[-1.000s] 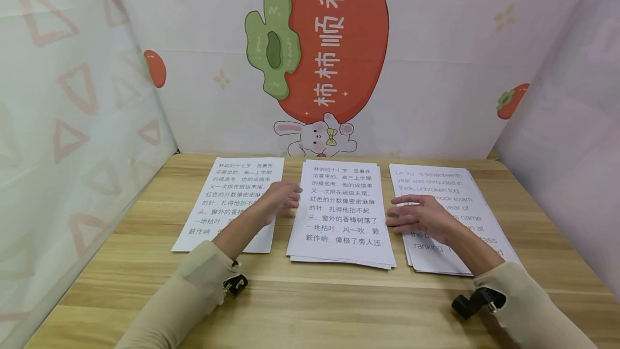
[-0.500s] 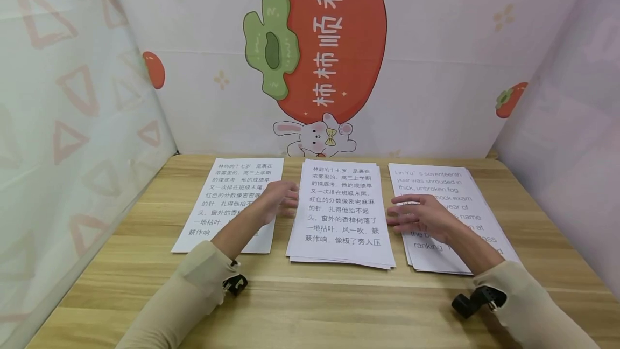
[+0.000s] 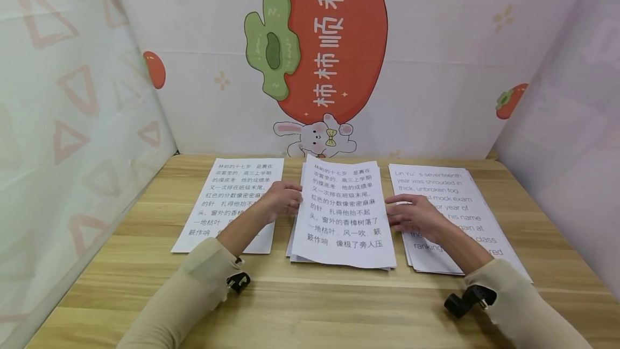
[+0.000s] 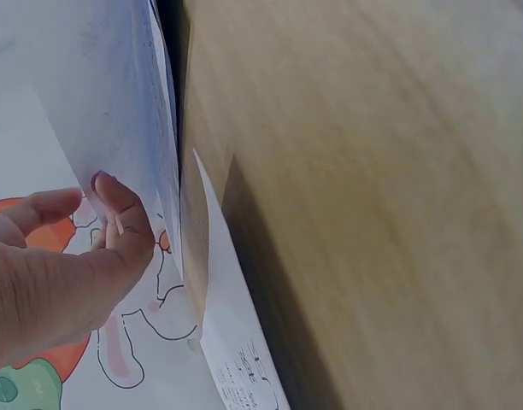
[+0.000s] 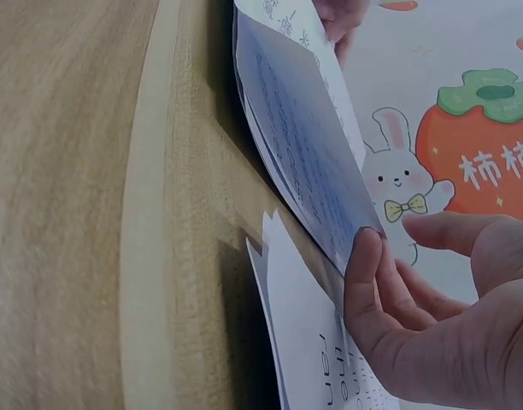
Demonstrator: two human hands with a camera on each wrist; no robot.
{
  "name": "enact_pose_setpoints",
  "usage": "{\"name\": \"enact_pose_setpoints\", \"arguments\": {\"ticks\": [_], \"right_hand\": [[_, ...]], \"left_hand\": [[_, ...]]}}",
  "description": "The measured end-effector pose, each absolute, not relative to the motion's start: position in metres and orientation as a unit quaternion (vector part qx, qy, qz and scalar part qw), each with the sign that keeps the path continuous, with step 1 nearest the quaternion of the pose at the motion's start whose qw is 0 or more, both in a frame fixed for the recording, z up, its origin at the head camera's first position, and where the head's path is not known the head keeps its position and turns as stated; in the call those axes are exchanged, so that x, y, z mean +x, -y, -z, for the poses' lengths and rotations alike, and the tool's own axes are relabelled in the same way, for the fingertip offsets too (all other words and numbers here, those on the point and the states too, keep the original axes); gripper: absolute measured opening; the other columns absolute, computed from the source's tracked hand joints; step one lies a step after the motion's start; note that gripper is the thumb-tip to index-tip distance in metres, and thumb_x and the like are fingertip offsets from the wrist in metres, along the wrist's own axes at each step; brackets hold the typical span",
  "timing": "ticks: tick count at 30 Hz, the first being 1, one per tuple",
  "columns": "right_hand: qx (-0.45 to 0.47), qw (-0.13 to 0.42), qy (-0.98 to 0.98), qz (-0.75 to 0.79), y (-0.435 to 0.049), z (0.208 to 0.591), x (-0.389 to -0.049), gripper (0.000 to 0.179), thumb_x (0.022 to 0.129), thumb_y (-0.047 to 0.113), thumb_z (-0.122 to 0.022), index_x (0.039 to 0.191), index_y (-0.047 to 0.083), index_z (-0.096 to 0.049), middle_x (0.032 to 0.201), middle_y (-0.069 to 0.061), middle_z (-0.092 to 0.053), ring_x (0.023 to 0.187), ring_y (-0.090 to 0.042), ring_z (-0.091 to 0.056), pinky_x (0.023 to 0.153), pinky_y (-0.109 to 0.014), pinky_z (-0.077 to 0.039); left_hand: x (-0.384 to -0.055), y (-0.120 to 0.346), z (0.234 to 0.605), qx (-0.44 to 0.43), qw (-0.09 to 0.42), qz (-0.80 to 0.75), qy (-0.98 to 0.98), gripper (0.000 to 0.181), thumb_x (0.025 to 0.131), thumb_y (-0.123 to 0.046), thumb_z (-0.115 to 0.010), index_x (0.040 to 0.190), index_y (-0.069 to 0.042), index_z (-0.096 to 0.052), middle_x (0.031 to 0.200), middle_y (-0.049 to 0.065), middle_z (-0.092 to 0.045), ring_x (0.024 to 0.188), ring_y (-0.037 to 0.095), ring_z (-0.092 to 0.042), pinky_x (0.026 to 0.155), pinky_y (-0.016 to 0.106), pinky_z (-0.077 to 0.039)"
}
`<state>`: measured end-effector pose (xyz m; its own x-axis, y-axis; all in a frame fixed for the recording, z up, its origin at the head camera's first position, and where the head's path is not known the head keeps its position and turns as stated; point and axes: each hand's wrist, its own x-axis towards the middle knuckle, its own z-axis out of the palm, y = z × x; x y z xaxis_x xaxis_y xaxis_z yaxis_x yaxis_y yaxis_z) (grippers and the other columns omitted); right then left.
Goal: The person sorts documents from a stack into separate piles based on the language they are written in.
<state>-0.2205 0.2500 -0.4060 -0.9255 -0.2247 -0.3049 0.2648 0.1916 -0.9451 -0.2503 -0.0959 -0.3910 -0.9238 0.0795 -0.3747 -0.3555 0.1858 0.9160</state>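
Note:
In the head view, a white sheet of paper printed with Chinese text lies bowed and raised above the middle stack of paper. My left hand pinches its left edge, and my right hand pinches the right edge. The right wrist view shows the pale underside of the raised sheet, its edge at the fingertips of the right hand. Seen from the left wrist, the left hand has the sheet's edge between its fingertips. My forearms partly cover the papers on either side.
On the left lies Chinese-printed paper; on the right, an overlapping stack of English-printed paper. All rest on a wooden table. A backdrop with a persimmon and rabbit print stands behind, and pale curtains flank both sides.
The middle stack's top sheet has risen off the papers beneath and now bows upward. My hands, earlier beside its edges, have come slightly inward and grip it. The side papers stay put.

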Motion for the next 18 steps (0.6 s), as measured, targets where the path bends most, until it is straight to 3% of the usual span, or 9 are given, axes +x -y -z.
{"name": "enact_pose_setpoints", "arguments": {"ticks": [8, 18], "right_hand": [[0.017, 0.166, -0.763, 0.625, -0.241, 0.410, -0.219, 0.055, 0.095, 0.007, -0.073, 0.140, -0.010, -0.047, 0.091, -0.005, -0.075, 0.078, -0.013, -0.071, 0.069, -0.027, -0.063], [0.039, 0.148, -0.781, 0.605, -0.238, 0.409, -0.218, 0.047, 0.093, 0.005, -0.075, 0.132, -0.010, -0.054, 0.086, -0.004, -0.073, 0.074, -0.013, -0.068, 0.066, -0.027, -0.063]], "left_hand": [[-0.248, 0.092, 0.393, -0.067, 0.169, -0.625, -0.759, 0.031, 0.088, 0.011, -0.070, 0.118, 0.007, -0.061, 0.096, 0.014, -0.063, 0.065, 0.017, -0.062, 0.057, 0.024, -0.058], [-0.245, 0.089, 0.391, -0.070, 0.142, -0.608, -0.778, 0.022, 0.084, 0.014, -0.074, 0.103, 0.007, -0.065, 0.090, 0.015, -0.065, 0.060, 0.017, -0.064, 0.056, 0.025, -0.060]]}}
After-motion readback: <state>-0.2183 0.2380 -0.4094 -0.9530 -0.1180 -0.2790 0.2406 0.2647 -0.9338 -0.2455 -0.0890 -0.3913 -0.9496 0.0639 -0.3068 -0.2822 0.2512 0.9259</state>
